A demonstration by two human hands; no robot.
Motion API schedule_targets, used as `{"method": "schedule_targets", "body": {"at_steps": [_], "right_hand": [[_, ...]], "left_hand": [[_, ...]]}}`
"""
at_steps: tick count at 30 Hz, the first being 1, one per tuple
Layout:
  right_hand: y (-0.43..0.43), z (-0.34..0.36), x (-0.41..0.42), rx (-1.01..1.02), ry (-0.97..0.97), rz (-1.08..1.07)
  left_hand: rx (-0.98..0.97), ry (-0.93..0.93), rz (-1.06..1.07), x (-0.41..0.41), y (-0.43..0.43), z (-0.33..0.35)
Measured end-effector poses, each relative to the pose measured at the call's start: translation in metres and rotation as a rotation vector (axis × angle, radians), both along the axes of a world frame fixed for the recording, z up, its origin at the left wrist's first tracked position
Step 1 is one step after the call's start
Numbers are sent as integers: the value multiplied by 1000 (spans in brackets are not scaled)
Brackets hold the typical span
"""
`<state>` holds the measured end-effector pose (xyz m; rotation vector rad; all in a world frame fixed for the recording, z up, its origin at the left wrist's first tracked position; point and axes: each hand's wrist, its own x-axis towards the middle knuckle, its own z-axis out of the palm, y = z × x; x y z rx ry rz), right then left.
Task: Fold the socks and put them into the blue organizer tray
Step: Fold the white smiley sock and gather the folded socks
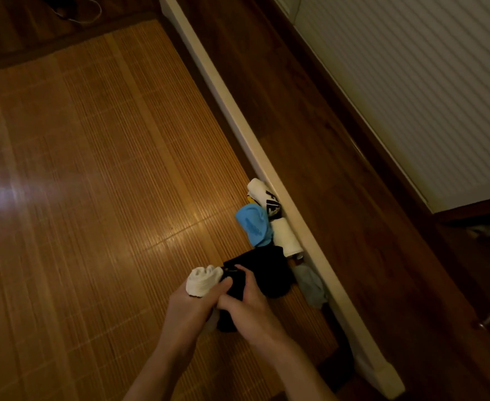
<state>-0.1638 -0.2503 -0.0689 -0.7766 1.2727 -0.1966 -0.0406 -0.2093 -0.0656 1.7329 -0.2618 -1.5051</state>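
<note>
Bamboo mat (pixel 93 169) beneath you, spare socks (pixel 252 224) by the rail (pixel 267 157). Your left hand (pixel 191 302) grips the rolled white sock (pixel 204 280), your right hand (pixel 246 308) pinches the black sock (pixel 264 273); tuck one roll tight first, as no blue tray shows

Sock pile (pixel 270 227) crowds rail (pixel 267 157); mat (pixel 93 183) open leftward.
</note>
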Motion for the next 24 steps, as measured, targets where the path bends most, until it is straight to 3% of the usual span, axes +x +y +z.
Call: {"method": "schedule_targets", "body": {"at_steps": [8,14,16,18,19,21,24], "right_hand": [[13,0,-24,-12,71,-416],[11,-10,-58,-92,284,-597],[7,-16,-74,-71,356,-620],[2,-23,-90,-32,384,-593],[0,-25,-96,-28,380,-569],[-5,-26,-102,-38,367,-535],[-19,-27,-102,-90,348,-518]], "left_hand": [[-8,311,73,-34,1,0],[21,221,41,-60,-13,-10],[-35,327,-141,-59,-27,-4],[-218,484,-316,-59,-38,-6],[-129,427,-284,-57,-39,-10],[160,114,5,-48,-31,-22],[230,-8,190,-38,-33,-29]]}}
